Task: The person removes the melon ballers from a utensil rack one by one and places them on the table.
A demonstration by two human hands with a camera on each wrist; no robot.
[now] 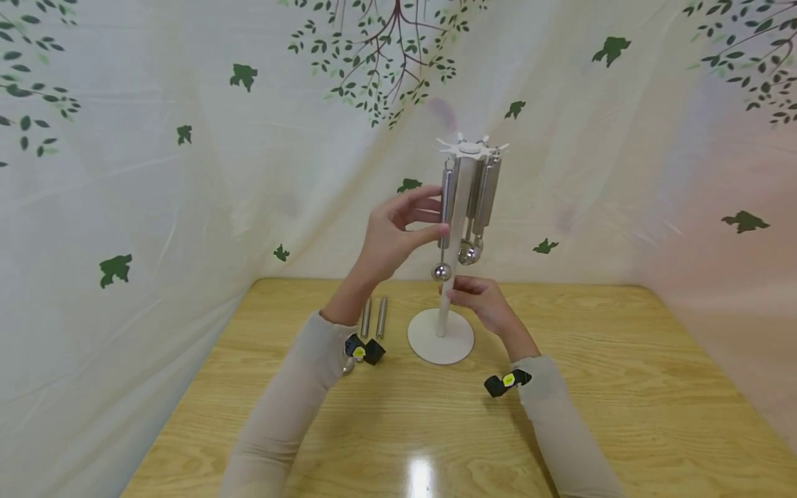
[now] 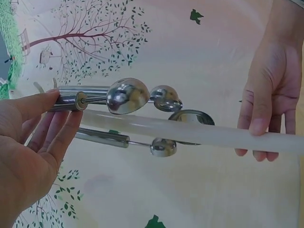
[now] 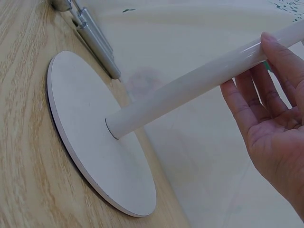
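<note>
A white utensil stand (image 1: 443, 324) has a round base, an upright pole and a hooked top. My left hand (image 1: 398, 232) pinches the metal handle of a ladle (image 1: 441, 272) between thumb and fingers, its round bowl pointing down and its loop up at the hooks. In the left wrist view that ladle's bowl (image 2: 127, 96) shows close beside the pole. Lower down, my right hand (image 1: 486, 303) holds the pole (image 3: 190, 84) between thumb and fingertips, above the base. More metal utensils (image 1: 488, 197) hang on the stand's right side, their heads partly overlapping.
Several metal utensils (image 1: 382, 318) lie on the wooden table (image 1: 591, 387) to the left of the base, partly hidden by my left wrist and its camera. Behind the table hangs a pale curtain (image 1: 311, 173) printed with leaves and branches.
</note>
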